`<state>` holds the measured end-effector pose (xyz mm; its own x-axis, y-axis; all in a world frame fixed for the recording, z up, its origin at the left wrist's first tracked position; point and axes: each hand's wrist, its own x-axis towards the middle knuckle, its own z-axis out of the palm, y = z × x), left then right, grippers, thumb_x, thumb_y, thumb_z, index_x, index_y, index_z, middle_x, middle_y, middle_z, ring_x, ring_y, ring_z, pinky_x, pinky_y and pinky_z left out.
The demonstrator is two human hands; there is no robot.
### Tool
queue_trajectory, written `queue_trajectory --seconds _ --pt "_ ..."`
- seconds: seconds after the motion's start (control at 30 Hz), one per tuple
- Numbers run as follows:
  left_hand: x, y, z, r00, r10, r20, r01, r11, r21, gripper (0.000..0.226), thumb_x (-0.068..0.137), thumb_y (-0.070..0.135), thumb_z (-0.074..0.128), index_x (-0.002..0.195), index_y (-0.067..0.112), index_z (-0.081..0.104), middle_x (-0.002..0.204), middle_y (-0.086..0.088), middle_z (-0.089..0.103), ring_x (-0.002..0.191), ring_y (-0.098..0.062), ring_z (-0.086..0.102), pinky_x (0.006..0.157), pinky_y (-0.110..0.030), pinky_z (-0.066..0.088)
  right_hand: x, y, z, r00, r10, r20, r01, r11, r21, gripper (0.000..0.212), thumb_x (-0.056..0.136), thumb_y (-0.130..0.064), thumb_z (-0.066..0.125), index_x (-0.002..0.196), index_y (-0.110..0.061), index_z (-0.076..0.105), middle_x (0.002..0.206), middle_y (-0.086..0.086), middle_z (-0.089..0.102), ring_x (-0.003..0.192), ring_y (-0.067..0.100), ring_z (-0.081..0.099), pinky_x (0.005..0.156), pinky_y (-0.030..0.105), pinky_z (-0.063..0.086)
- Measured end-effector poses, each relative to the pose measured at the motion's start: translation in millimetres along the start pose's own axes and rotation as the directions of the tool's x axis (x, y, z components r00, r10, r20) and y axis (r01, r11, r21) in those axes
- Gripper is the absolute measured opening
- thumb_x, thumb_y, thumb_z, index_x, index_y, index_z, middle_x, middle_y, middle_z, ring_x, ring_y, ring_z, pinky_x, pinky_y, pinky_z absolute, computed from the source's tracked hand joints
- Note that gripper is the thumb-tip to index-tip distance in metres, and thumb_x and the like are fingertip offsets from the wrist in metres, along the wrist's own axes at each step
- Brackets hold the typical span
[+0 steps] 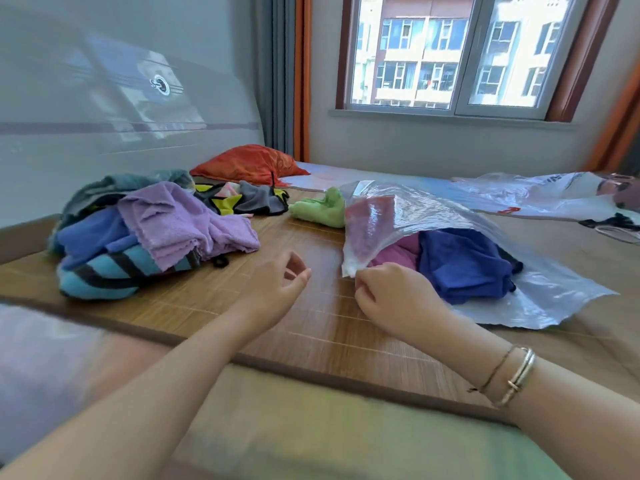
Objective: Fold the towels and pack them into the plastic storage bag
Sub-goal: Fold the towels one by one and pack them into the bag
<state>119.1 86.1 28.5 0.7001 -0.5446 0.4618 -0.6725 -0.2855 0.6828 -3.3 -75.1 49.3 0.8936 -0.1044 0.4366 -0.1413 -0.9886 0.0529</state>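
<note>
A clear plastic storage bag (pixel 540 292) lies on the bamboo mat at the right, its mouth facing me. Inside it are a dark blue towel (pixel 464 265) and a pink towel (pixel 398 254). My right hand (pixel 391 292) pinches the bag's near edge and holds the opening up. Just left of the bag, my left hand (pixel 280 282) hovers over the mat with fingers loosely curled and nothing in them. At the left sits a heap of unfolded towels: a purple one (pixel 183 226) on top, a blue one (pixel 93 237) and a turquoise striped one (pixel 117 275) below.
A green towel (pixel 322 209) lies behind the bag. A yellow, grey and black cloth (pixel 242 202) and an orange pillow (pixel 249 164) sit farther back. Another plastic bag (pixel 540 195) lies at the far right. The bamboo mat (pixel 311 327) covers the bed, with a headboard on the left.
</note>
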Motion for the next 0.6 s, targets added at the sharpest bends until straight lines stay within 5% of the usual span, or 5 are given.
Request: queue_trajectory --seconds 0.13,0.23,0.4,0.5,0.6 --pt "-23.9 -44.9 -56.9 0.988 -0.076 -0.135 0.092 0.989 0.115 0.003 0.09 0.013 0.06 0.092 0.012 0.058 0.094 -0.002 0.061 0.089 -0.015 0.057 0.077 -0.023 0.045 29.0 -53.8 12.7 0.997 -0.079 0.024 0.074 0.984 0.161 0.022 0.089 -0.029 0.042 0.089 -0.017 0.061 0.086 0.005 0.065 0.08 0.025 0.061 0.067 0.036 0.05" --pt "-39.6 -78.5 -101.4 0.964 -0.111 -0.242 0.168 0.959 0.23 0.011 0.086 0.01 0.063 0.096 0.01 0.059 0.098 -0.004 0.059 0.095 -0.02 0.057 0.085 -0.031 0.045 55.2 -97.6 36.4 0.988 -0.072 0.138 0.021 0.939 0.344 0.026 0.091 -0.028 0.045 0.111 -0.019 0.059 0.111 0.003 0.063 0.1 0.023 0.059 0.082 0.036 0.05" --pt "-51.2 -116.4 -148.8 0.942 -0.112 -0.316 0.254 0.854 0.455 0.037 0.08 0.012 0.069 0.115 0.009 0.056 0.114 -0.01 0.054 0.107 -0.03 0.051 0.094 -0.04 0.042 92.7 -144.6 94.2 0.945 -0.104 0.31 -0.082 0.842 0.532 0.052 0.093 -0.033 0.049 0.142 -0.019 0.038 0.151 0.004 0.034 0.131 0.025 0.041 0.106 0.032 0.035" --pt "-43.3 -127.0 -153.2 0.925 -0.157 -0.345 0.288 0.883 0.372 0.046 0.083 0.021 0.07 0.123 0.009 0.051 0.121 -0.006 0.052 0.113 -0.025 0.049 0.098 -0.035 0.04 96.3 -155.4 122.0 0.949 -0.05 0.311 -0.102 0.886 0.453 0.056 0.097 -0.045 0.042 0.147 -0.023 0.031 0.159 0.001 0.021 0.145 0.017 0.02 0.118 0.034 0.018" --pt "-21.5 -127.4 -150.1 0.834 -0.314 -0.453 0.388 0.919 0.078 0.054 0.084 0.034 0.07 0.125 0.009 0.046 0.118 -0.001 0.051 0.105 -0.017 0.051 0.088 -0.029 0.042 93.2 -155.3 132.5 0.967 -0.039 0.253 -0.071 0.908 0.413 0.054 0.098 -0.048 0.036 0.147 -0.027 0.03 0.16 -0.005 0.017 0.147 0.012 0.012 0.12 0.033 0.011"
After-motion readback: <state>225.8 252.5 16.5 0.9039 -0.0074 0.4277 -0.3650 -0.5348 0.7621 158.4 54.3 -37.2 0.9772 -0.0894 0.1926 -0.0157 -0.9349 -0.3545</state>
